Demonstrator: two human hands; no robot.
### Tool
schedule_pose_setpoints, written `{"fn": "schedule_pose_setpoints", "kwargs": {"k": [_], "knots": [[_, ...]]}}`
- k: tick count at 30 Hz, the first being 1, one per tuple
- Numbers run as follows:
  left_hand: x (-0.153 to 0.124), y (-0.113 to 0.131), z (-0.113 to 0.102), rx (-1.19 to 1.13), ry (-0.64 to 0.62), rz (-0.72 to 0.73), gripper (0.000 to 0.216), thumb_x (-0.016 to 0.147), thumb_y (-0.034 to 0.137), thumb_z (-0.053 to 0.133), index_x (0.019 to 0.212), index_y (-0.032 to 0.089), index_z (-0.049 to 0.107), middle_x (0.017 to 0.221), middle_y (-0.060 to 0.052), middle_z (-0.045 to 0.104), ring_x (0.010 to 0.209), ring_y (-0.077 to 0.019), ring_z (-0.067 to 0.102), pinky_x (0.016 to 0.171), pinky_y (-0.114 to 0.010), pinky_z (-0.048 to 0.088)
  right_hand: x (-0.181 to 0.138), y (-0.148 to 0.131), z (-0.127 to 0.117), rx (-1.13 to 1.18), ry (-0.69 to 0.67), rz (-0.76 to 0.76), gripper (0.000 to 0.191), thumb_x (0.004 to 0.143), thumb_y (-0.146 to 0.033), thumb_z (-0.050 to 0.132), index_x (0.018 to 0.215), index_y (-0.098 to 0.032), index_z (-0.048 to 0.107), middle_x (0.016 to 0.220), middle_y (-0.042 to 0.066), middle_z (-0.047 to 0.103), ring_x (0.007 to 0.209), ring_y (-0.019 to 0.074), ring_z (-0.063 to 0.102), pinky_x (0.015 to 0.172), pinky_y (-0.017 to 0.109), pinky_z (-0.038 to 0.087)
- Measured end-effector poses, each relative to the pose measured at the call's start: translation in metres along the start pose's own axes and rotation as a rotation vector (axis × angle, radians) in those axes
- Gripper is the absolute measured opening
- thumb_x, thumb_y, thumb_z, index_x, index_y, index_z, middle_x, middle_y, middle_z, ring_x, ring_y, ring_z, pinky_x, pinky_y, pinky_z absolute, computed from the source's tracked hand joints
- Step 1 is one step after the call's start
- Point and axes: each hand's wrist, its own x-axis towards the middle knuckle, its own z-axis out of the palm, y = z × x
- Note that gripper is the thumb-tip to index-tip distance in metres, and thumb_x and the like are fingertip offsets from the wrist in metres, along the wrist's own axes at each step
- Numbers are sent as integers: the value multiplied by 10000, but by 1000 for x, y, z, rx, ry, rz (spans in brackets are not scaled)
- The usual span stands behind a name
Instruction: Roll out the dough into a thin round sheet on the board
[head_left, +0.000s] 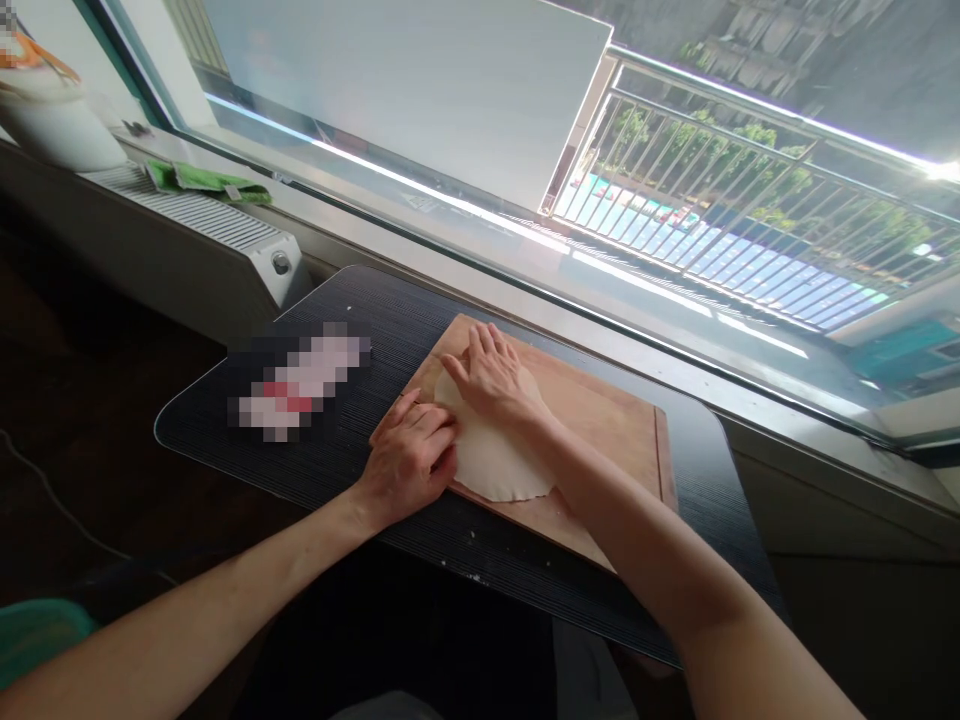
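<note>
A flat round sheet of pale dough point(495, 462) lies on a wooden cutting board point(607, 430) set on a dark table point(360, 330). My right hand point(491, 378) lies flat on the far part of the dough, fingers stretched out and together. My left hand point(409, 455) rests at the dough's left edge over the board's corner, fingers curled and pressing down on the rim of the sheet. Neither hand lifts anything.
A blurred-out white and red object point(300, 385) lies on the table left of the board. A white radiator point(195, 235) with a green cloth point(206, 180) stands at the left. A large window point(525, 130) with balcony railing point(750, 190) runs along the far side.
</note>
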Motion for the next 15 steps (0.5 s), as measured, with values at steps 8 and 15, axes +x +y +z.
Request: {"fn": "schedule_pose_setpoints", "kwargs": {"k": [8, 15], "knots": [[0, 0, 0, 15, -1, 8, 231, 887, 186, 523, 999, 218, 722, 1037, -50, 722, 989, -214, 660, 1162, -500, 363, 20, 26, -5, 21, -48, 213, 599, 1021, -526, 271, 1454, -153, 449, 1566, 167, 382, 1503, 318, 221, 1188, 518, 218], [0, 0, -1, 11, -4, 2, 227, 887, 192, 529, 1007, 229, 717, 1051, -42, 722, 1002, -211, 658, 1172, -496, 351, 14, 20, -4, -34, -14, 96, 673, 1012, -547, 325, 1515, -101, 351, 1627, 162, 279, 1531, 304, 142, 1220, 466, 172]]}}
